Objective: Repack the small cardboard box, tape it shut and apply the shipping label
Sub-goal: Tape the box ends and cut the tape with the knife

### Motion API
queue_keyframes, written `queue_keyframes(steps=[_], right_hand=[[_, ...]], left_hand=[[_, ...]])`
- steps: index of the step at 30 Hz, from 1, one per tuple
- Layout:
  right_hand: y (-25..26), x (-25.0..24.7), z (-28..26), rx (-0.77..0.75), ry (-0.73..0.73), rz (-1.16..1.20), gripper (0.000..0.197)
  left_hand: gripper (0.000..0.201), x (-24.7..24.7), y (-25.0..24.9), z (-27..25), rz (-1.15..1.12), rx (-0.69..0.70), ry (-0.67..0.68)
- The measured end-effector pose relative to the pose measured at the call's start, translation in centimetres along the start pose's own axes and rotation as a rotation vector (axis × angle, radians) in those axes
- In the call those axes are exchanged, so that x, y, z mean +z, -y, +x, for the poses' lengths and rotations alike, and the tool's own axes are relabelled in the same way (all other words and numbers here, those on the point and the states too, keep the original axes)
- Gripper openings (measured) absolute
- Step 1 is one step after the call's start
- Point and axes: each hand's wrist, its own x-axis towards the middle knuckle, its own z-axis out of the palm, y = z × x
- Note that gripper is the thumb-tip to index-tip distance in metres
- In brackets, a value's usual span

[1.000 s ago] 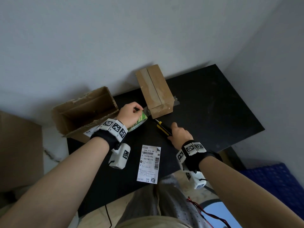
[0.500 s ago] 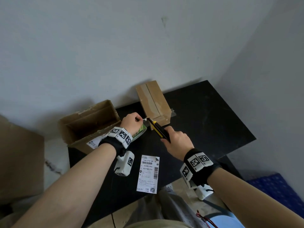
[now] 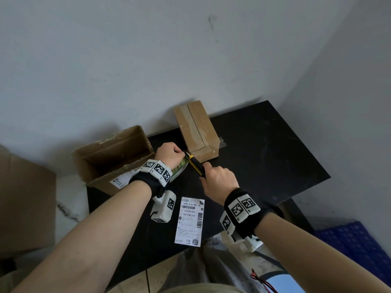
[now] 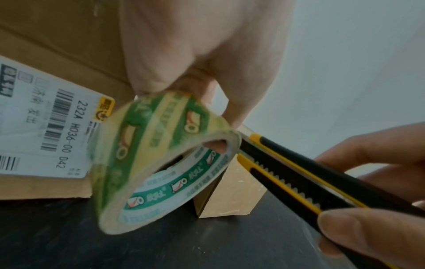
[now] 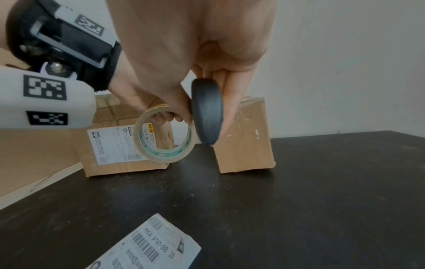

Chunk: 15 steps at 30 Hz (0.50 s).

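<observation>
Left hand [image 3: 170, 155] grips the tape roll [image 4: 161, 163], fingers curled over its upper rim; the roll stands tilted with its lower edge close to the black table [image 3: 264, 161], contact not determinable. Right hand [image 3: 220, 180] is wrapped around the handle of a yellow-and-black utility knife [image 3: 196, 164], whose front end meets the roll's upper edge beside the left fingertips. Blade itself too small to make out.

The small cardboard box [image 3: 197, 130] sits closed just beyond both hands, a tape strip along its top seam. An open larger carton [image 3: 112, 157], bearing a printed label, stands to the left. The loose shipping label [image 3: 190, 222] lies flat on the table between the forearms, well apart from the small box.
</observation>
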Motion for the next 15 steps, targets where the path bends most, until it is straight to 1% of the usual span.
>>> queue_keyframes(steps=[4,9,12,15], right_hand=[[0.1,0.2,-0.1,-0.023,0.029,-0.062,0.023],[0.1,0.3,-0.2,-0.047,0.07,-0.12,0.022],[-0.6,0.8,-0.5,-0.03,0.082,-0.108,0.021],[-1.5,1.8,-0.7,0.014,0.103,-0.064,0.023]], left_hand=[[0.009,0.1,-0.2,0.1,0.026,0.015,-0.033],[0.005,0.1,-0.2,0.4,0.029,0.032,-0.03],[0.006,0.0,-0.2,0.5,-0.004,0.047,-0.027],[0.01,0.0,0.0,0.4,-0.023,0.049,0.006]])
